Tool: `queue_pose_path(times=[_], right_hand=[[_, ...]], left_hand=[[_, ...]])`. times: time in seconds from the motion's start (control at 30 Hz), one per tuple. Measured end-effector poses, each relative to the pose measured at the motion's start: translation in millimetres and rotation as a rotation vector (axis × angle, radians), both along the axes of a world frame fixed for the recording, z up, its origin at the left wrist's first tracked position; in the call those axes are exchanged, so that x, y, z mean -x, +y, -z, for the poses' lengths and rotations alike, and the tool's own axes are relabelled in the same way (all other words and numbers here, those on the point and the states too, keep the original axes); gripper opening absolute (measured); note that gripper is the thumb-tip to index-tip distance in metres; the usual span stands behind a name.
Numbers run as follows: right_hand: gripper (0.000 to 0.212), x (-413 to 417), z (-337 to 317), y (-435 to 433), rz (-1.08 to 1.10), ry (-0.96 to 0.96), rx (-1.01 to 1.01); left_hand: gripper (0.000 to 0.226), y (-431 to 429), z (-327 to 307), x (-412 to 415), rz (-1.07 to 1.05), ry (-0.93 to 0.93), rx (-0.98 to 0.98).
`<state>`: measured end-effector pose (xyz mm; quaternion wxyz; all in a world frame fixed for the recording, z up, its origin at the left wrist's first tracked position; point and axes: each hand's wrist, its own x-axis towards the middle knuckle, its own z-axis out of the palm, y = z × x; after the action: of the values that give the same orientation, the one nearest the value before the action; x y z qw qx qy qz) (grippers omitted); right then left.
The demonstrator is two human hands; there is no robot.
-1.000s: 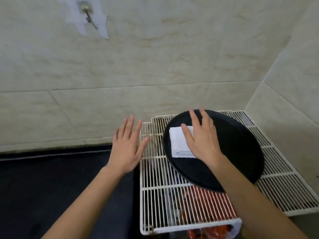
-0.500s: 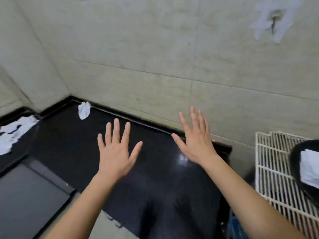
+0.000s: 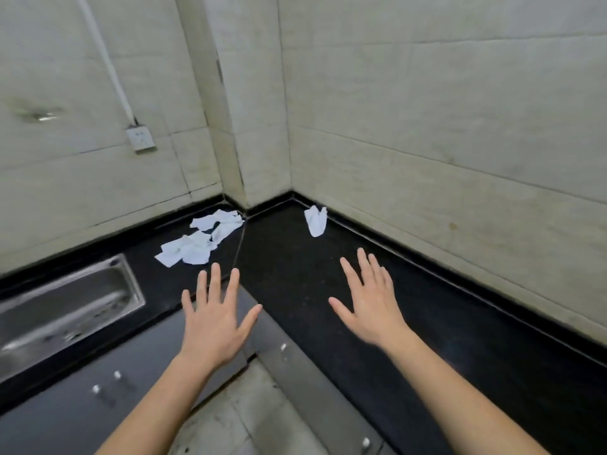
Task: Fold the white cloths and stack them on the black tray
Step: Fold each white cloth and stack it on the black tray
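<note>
A heap of crumpled white cloths [image 3: 200, 239] lies on the black counter [image 3: 328, 290] near the inner corner. One more crumpled white cloth [image 3: 316, 220] lies alone by the right wall. My left hand [image 3: 213, 318] hovers with fingers spread, just short of the heap and holding nothing. My right hand [image 3: 371, 300] is also spread and empty, a little below the single cloth. The black tray is out of view.
A steel sink [image 3: 62, 307] is set into the counter at the left. A wall socket [image 3: 141, 138] with a white cable duct sits above it. Grey cabinet fronts [image 3: 98, 399] and a tiled floor [image 3: 243, 418] lie below the counter's edge.
The view has swung left from the wire rack and tray to the counter corner. My right hand left the folded cloth on the tray; both hands now hover empty over the counter.
</note>
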<state>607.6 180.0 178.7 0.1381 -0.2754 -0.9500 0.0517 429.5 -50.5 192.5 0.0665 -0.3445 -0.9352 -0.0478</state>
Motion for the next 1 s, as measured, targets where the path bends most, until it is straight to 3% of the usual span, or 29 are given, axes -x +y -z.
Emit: queue_pose_path(times=[0.43,0.6,0.77,1.0], right_hand=[[0.071,216.7,78.2,-22.9,-0.176,-0.158,0.056],[0.07,320.7,108.0,3.7,-0.22,-0.249,0.128],[0.071,421.7,115.5,18.3,-0.281,-0.297,0.22],[0.073,519.2,120.8,23.7,-0.332,-0.37,0.3]], left_hand=[[0.092,-44.9,92.6,177.7,-0.096,-0.169,0.012],[0.099,-30.0,115.3,278.8,-0.122,-0.239,0.159],[0.079,-14.5,112.2,380.3,-0.115,-0.26,0.24],[0.073,3.4,124.1,464.8,-0.127,-0.296,0.221]])
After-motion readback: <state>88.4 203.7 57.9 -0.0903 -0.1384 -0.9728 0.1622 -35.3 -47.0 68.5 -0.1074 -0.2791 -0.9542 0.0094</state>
